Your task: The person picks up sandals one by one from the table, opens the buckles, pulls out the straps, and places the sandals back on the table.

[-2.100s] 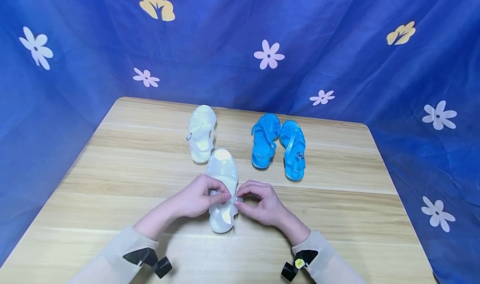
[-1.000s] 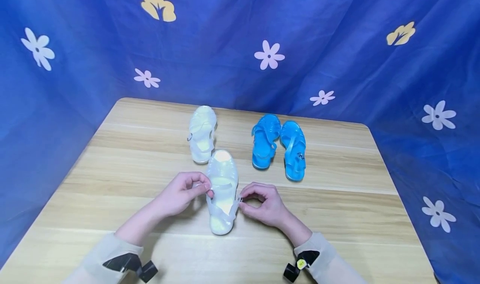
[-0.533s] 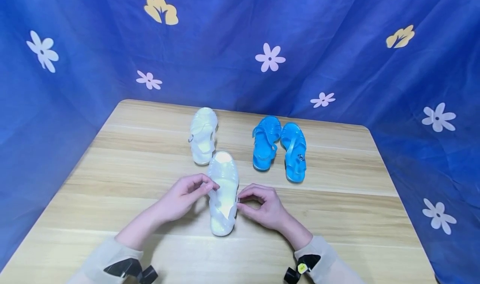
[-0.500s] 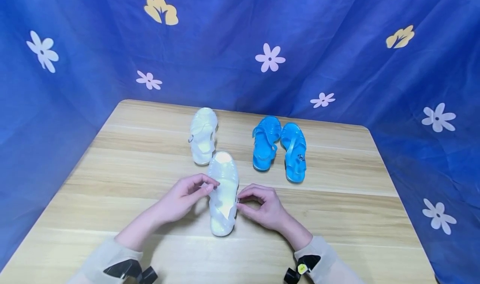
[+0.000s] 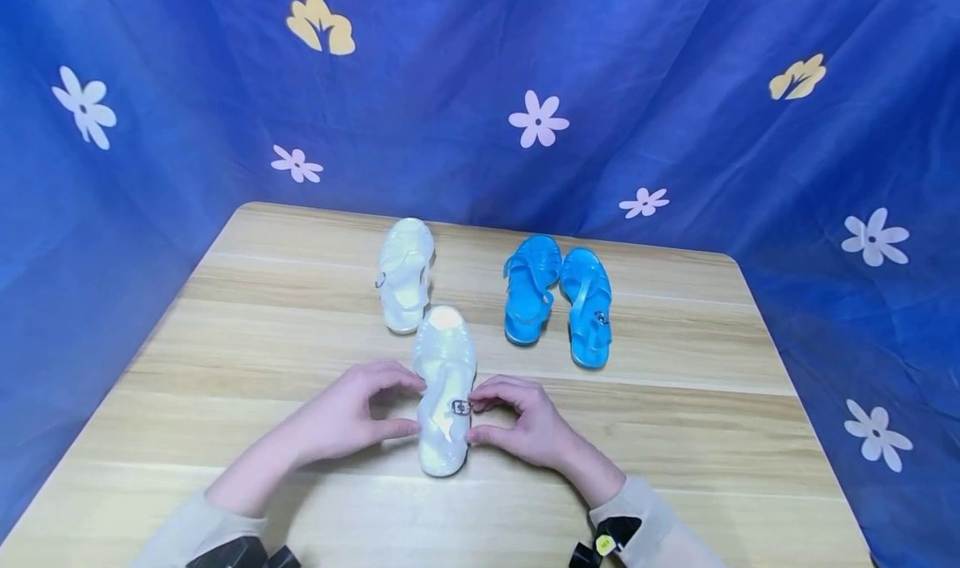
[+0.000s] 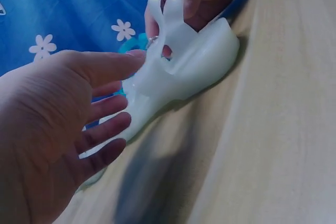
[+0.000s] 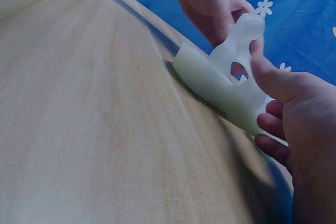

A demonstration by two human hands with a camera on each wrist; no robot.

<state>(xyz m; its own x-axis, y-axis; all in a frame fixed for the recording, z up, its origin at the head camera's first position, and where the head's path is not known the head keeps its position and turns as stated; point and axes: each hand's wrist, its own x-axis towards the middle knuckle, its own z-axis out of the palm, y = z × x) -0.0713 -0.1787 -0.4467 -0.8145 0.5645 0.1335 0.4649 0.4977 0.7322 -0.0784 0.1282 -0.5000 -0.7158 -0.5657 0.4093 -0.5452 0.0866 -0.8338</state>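
Observation:
A white jelly sandal (image 5: 446, 356) lies sole down between both hands, its toe pointing away. Across its top runs a strap with a metal buckle (image 5: 461, 407) on the right side. My left hand (image 5: 337, 418) is at the sandal's left edge, thumb and fingers spread apart; in the left wrist view the thumb tip meets the strap area and the fingers extend along the side. On the other edge, my right hand (image 5: 528, 422) touches the sandal beside the buckle. Its thumb (image 7: 273, 74) lies against the heel strap in the right wrist view, with the other fingers loosely bent.
A second white sandal (image 5: 405, 276) lies just behind, close to the first one's toe. Two blue sandals (image 5: 529, 293) stand side by side at the back right. The wooden table (image 5: 712, 401) meets a blue flowered curtain (image 5: 450, 68) at its back.
My left hand has released the strap it pinched, spreading its fingers at the sandal's left edge. The strap now crosses the sandal, and the buckle lies flat on top. My right hand stays beside it.

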